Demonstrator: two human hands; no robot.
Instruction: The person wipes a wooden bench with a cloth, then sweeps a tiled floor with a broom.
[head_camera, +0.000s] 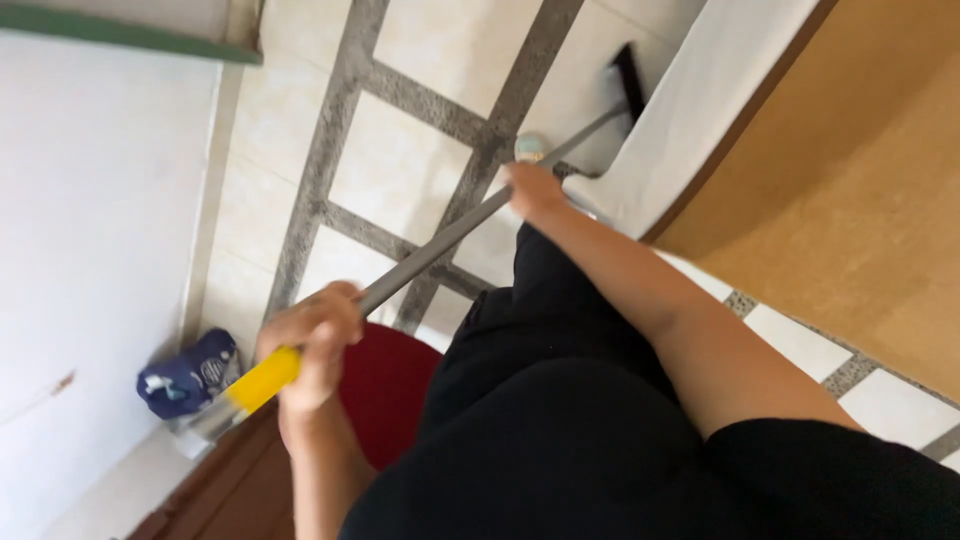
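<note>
Sweeping is done best when the broom handle (440, 240) is kept firmly clasped by both the left hand (312, 345) near its yellow end and the right hand (535, 188) midway, with the dark head (628, 80) pressed flat on the tiled floor (400, 170).

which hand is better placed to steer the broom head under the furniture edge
Probably the right hand: it grips the grey broom handle lower down, nearer the black broom head. The left hand holds the yellow top end.
</note>
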